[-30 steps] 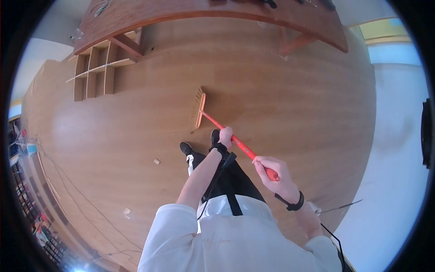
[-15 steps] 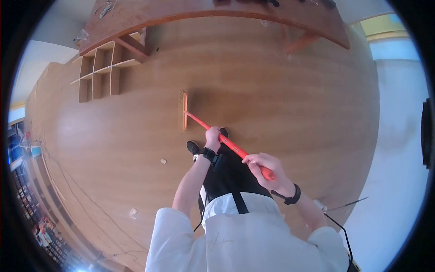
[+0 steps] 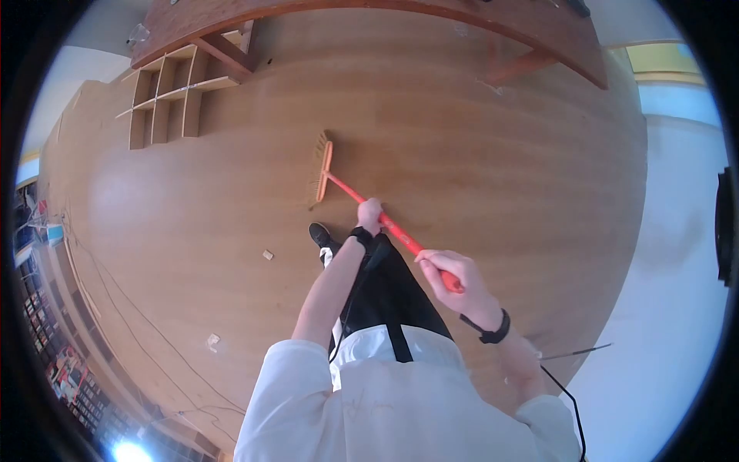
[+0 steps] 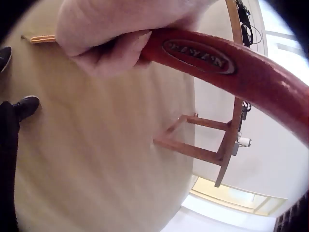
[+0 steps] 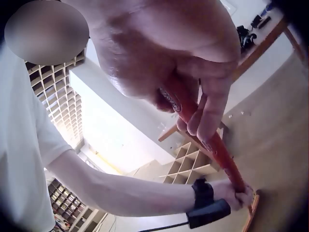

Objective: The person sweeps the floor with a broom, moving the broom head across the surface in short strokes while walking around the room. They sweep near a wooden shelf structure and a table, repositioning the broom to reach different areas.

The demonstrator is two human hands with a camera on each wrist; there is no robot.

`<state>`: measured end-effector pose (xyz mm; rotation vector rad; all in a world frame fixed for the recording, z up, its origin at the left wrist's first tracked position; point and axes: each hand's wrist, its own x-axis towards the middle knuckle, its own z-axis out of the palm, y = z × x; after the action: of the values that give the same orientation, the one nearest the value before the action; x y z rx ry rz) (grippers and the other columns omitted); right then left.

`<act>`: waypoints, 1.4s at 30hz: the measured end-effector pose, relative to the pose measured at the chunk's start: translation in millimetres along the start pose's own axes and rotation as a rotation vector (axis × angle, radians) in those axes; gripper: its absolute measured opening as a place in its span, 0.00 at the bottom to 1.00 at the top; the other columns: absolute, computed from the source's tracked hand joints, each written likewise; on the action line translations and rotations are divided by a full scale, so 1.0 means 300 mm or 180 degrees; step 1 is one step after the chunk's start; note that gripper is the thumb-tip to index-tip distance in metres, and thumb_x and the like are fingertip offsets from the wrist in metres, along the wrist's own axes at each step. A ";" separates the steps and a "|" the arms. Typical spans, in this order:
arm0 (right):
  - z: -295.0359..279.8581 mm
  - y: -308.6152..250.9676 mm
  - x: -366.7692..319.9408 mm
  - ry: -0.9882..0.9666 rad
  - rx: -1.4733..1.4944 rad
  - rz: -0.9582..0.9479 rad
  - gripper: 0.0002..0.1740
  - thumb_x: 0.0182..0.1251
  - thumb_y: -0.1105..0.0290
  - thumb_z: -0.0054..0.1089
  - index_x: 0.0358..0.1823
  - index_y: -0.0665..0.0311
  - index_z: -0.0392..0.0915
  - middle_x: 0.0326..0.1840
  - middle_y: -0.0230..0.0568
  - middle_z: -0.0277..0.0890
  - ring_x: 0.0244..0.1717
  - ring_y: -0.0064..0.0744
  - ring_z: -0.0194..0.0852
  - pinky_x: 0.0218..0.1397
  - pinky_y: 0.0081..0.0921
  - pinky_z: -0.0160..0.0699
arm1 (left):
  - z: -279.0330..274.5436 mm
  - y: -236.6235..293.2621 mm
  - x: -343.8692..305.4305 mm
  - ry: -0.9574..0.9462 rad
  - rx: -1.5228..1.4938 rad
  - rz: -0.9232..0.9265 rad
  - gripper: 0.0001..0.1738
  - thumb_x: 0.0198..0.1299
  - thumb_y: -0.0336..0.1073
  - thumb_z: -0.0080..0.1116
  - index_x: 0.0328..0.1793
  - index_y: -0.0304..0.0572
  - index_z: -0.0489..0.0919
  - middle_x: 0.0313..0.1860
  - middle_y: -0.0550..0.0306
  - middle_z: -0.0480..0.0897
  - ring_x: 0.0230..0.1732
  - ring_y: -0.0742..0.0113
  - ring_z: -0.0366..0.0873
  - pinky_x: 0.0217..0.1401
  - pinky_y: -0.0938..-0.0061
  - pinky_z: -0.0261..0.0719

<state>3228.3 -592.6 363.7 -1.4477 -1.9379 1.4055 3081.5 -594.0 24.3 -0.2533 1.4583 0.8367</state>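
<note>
A broom with a red handle (image 3: 400, 236) slants across the head view, its orange head and pale bristles (image 3: 319, 171) down at the wooden floor. Lower on the handle, my left hand (image 3: 370, 214) grips it with curled fingers. My right hand (image 3: 456, 283) holds the handle close to its upper end. In the left wrist view, the left hand (image 4: 120, 34) wraps the red shaft beside an oval raised label. The right wrist view shows the right hand's fingers (image 5: 212, 104) around the handle, with the left hand (image 5: 236, 195) farther down.
A long reddish-brown table (image 3: 369, 9) stands ahead, a wooden cubby shelf (image 3: 165, 92) by its left leg. Small pale scraps (image 3: 268, 254) lie on the floor (image 3: 192, 208). Cables (image 3: 146, 323) run along the left; a white wall (image 3: 677, 200) rises at right. My shoe (image 3: 319, 234) is near the broom.
The broom head swung left, then shifted slightly right and away from me. Both hands kept their hold on the handle. One shoe near the left hand is no longer visible in the head view.
</note>
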 end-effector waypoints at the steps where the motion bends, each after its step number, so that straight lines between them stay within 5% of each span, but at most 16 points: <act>1: -0.028 -0.012 -0.001 -0.0004 -0.0010 -0.0011 0.05 0.64 0.76 0.53 0.37 0.69 0.77 0.32 0.47 0.77 0.31 0.38 0.77 0.37 0.26 0.73 | 0.031 -0.036 0.048 -0.0063 0.0057 -0.0144 0.03 0.53 0.33 0.45 0.28 0.48 0.65 0.20 0.60 0.65 0.21 0.62 0.67 0.20 0.59 0.66; 4: -0.102 -0.035 -0.042 0.0149 -0.0125 -0.0033 0.05 0.64 0.76 0.52 0.37 0.69 0.77 0.27 0.44 0.74 0.26 0.30 0.71 0.32 0.21 0.69 | 0.181 -0.088 -0.041 -0.0162 -0.0003 -0.0060 0.04 0.53 0.36 0.46 0.30 0.47 0.66 0.22 0.58 0.67 0.20 0.61 0.68 0.17 0.60 0.67; 7: -0.131 -0.074 -0.065 0.0140 -0.0283 0.0023 0.05 0.62 0.76 0.55 0.36 0.69 0.77 0.27 0.46 0.77 0.26 0.40 0.75 0.32 0.26 0.72 | 0.241 -0.062 -0.125 -0.0226 0.0120 -0.0172 0.05 0.54 0.36 0.46 0.31 0.45 0.66 0.22 0.57 0.68 0.20 0.61 0.69 0.16 0.63 0.67; 9: -0.144 -0.094 -0.064 0.0176 -0.0180 0.0042 0.04 0.62 0.76 0.54 0.36 0.69 0.77 0.26 0.44 0.75 0.25 0.37 0.73 0.31 0.24 0.71 | 0.254 -0.032 -0.161 -0.0253 0.0208 -0.0237 0.05 0.54 0.36 0.45 0.32 0.44 0.66 0.22 0.56 0.68 0.19 0.61 0.70 0.15 0.64 0.68; 12: -0.159 -0.101 -0.075 0.0178 -0.0047 0.0016 0.04 0.62 0.77 0.53 0.35 0.69 0.77 0.23 0.41 0.73 0.23 0.31 0.70 0.29 0.22 0.69 | 0.235 0.008 -0.219 -0.0215 0.0177 -0.0214 0.05 0.54 0.35 0.45 0.32 0.44 0.65 0.21 0.56 0.67 0.15 0.61 0.67 0.12 0.65 0.64; 15: -0.154 -0.116 -0.073 0.0209 0.0094 -0.0005 0.05 0.62 0.78 0.52 0.35 0.68 0.77 0.23 0.39 0.73 0.22 0.28 0.69 0.28 0.21 0.68 | 0.180 0.057 -0.248 -0.0340 0.0232 -0.0310 0.03 0.53 0.32 0.47 0.33 0.44 0.67 0.26 0.57 0.68 0.24 0.62 0.69 0.19 0.63 0.71; 17: -0.138 -0.115 -0.065 0.0257 0.0230 0.0012 0.05 0.62 0.78 0.51 0.35 0.68 0.77 0.23 0.39 0.73 0.22 0.27 0.69 0.28 0.21 0.68 | 0.139 0.069 -0.231 -0.0021 0.0021 -0.0022 0.05 0.54 0.34 0.46 0.29 0.44 0.65 0.18 0.58 0.66 0.13 0.62 0.66 0.10 0.68 0.59; 20: -0.098 -0.053 -0.031 0.0283 0.0556 0.0220 0.06 0.62 0.77 0.52 0.37 0.68 0.77 0.25 0.39 0.74 0.23 0.27 0.70 0.30 0.21 0.69 | 0.049 0.084 -0.161 0.0126 0.0063 0.0150 0.05 0.52 0.33 0.47 0.28 0.42 0.66 0.18 0.58 0.67 0.13 0.62 0.67 0.09 0.68 0.61; 25: 0.019 0.031 0.016 -0.0178 0.0212 -0.0273 0.06 0.63 0.75 0.53 0.38 0.68 0.78 0.30 0.46 0.78 0.30 0.38 0.77 0.37 0.26 0.73 | -0.074 0.019 0.006 0.0494 0.0114 0.0057 0.06 0.54 0.34 0.46 0.30 0.40 0.70 0.21 0.54 0.72 0.19 0.58 0.73 0.19 0.62 0.74; 26: 0.014 0.030 0.007 -0.0165 0.0173 -0.0127 0.06 0.63 0.75 0.54 0.38 0.67 0.78 0.32 0.48 0.79 0.32 0.42 0.78 0.37 0.27 0.74 | -0.043 0.004 0.023 0.0647 0.0044 -0.0100 0.06 0.53 0.35 0.45 0.26 0.47 0.64 0.18 0.58 0.64 0.14 0.63 0.63 0.11 0.68 0.61; 31: -0.066 -0.006 -0.015 -0.0103 -0.0004 0.0129 0.06 0.63 0.75 0.53 0.38 0.68 0.78 0.31 0.48 0.78 0.31 0.42 0.78 0.36 0.27 0.74 | 0.105 -0.043 -0.048 0.0184 -0.0137 0.0003 0.06 0.54 0.35 0.47 0.26 0.46 0.67 0.22 0.58 0.67 0.23 0.64 0.67 0.22 0.62 0.66; 40: -0.149 -0.181 -0.007 -0.0148 -0.0136 -0.0190 0.05 0.61 0.78 0.52 0.36 0.69 0.76 0.27 0.44 0.76 0.26 0.36 0.75 0.33 0.25 0.72 | 0.188 0.024 -0.194 -0.0029 -0.0024 -0.0010 0.05 0.53 0.34 0.49 0.28 0.46 0.68 0.21 0.60 0.67 0.22 0.64 0.67 0.20 0.66 0.64; 42: -0.151 -0.187 0.002 -0.0170 -0.0036 -0.0195 0.05 0.61 0.78 0.51 0.36 0.69 0.76 0.28 0.44 0.76 0.27 0.36 0.75 0.34 0.25 0.72 | 0.152 0.079 -0.237 -0.0052 -0.0108 0.0172 0.06 0.52 0.34 0.48 0.26 0.41 0.67 0.17 0.58 0.68 0.14 0.62 0.68 0.12 0.65 0.63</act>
<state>3232.0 -568.8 431.6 -1.3569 -2.0084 1.4220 3108.8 -573.4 104.9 -0.2328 1.4418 0.9059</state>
